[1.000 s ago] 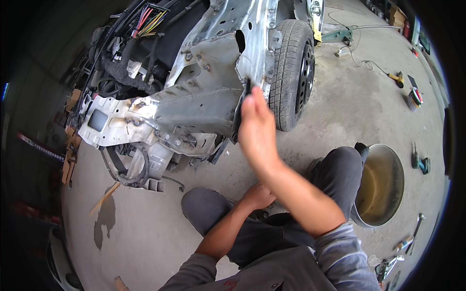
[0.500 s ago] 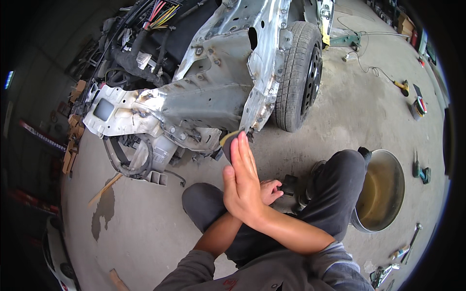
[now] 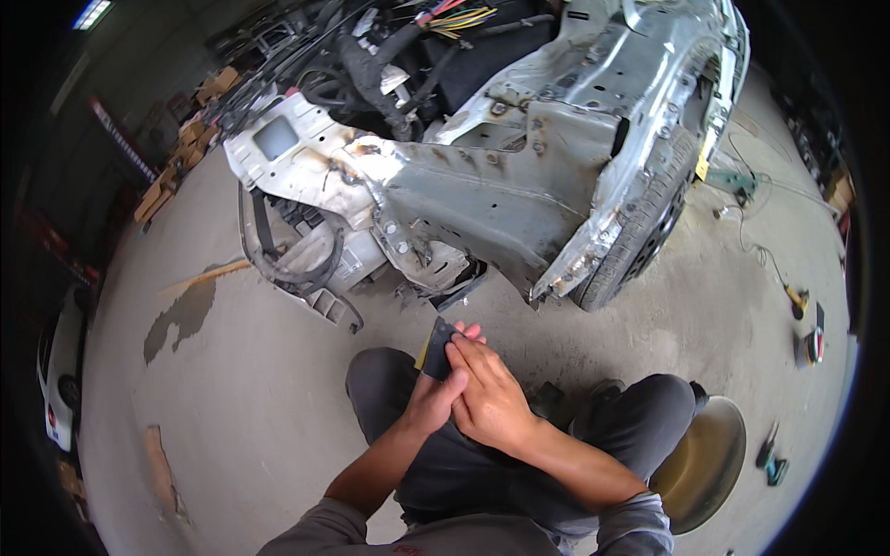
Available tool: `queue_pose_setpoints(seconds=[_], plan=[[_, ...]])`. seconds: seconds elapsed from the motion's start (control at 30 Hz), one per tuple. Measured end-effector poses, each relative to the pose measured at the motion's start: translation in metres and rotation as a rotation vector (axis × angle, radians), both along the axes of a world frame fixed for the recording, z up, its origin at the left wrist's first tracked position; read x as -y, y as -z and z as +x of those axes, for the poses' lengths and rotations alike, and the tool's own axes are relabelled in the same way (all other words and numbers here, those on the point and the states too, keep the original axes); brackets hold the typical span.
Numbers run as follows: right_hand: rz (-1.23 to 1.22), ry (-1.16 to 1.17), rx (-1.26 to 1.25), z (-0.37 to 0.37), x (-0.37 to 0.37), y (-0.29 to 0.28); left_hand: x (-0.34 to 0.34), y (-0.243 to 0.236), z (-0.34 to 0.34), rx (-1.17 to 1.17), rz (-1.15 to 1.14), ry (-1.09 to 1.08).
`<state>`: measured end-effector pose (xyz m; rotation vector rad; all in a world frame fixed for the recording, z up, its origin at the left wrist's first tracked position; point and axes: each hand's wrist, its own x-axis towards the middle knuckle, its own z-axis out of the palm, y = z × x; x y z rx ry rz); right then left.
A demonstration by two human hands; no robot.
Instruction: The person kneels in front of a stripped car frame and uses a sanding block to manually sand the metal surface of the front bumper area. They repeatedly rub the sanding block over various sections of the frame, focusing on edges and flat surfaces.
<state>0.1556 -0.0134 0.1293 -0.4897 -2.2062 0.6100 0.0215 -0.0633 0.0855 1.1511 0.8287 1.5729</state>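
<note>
My left hand (image 3: 431, 398) and my right hand (image 3: 487, 389) are together between my knees, both closed on a flat dark pad with a yellow edge (image 3: 438, 339), perhaps sandpaper. The right hand lies partly over the left, so some left fingers are hidden. Beyond them stands a car's stripped front end, with a bare steel inner panel (image 3: 491, 199) showing weld marks and rusty spots, a white bracket (image 3: 278, 134), dark hoses, colored wires, and a wheel (image 3: 630, 241) at its right.
A metal tub (image 3: 705, 473) sits beside my right knee. A cordless drill (image 3: 771, 459), a yellow power tool (image 3: 797, 298) with cables and a can (image 3: 808, 347) lie on the right. Wood strips (image 3: 162, 473), cardboard (image 3: 195, 134) and a white car (image 3: 57, 366) are at the left.
My right hand has come down from the panel's edge, and my left hand has risen to join it on the pad. The view has tilted up, so the car appears lower.
</note>
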Motion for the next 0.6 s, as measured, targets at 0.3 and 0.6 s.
queue_pose_setpoints(seconds=[0.3,0.6], plan=[[-0.154,0.057,0.249,0.054,-0.046,0.044,-0.115,-0.046,-0.038,-0.406,0.061,-1.281],[-0.247,-0.014,0.715,0.083,-0.055,0.081,-0.137,-0.021,0.080,-0.542,0.456,-1.011]])
